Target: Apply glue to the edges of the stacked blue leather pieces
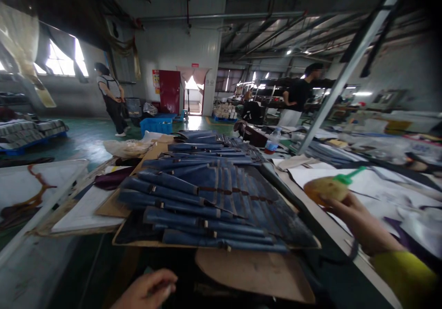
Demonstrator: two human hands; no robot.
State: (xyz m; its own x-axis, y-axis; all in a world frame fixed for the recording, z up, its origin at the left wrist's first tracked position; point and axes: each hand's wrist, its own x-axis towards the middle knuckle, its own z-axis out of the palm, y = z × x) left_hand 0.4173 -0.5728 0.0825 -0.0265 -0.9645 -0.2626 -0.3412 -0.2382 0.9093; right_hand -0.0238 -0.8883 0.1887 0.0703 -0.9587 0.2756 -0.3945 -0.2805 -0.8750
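Note:
My right hand (357, 217) is wrapped round a yellowish squeeze bottle (326, 189) with a green nozzle, raised over the right side of the table. The nozzle points up and to the right. Low in the view, my left hand (148, 290) has its fingers curled together near the table's front; whether anything small is pinched in them is too blurred to see. Between the hands lie rows of dark blue leather-like pieces (176, 203), overlapping on a board (311, 244). A brown rounded panel (255, 274) sits just in front of that board, right of my left hand.
White sheets (93, 207) and cardboard lie left of the blue pieces. A clear bottle with red liquid (272, 141) stands behind them. A slanted metal post (352, 65) rises at the right. Two people (110, 97) stand farther off, beyond a blue crate (156, 125).

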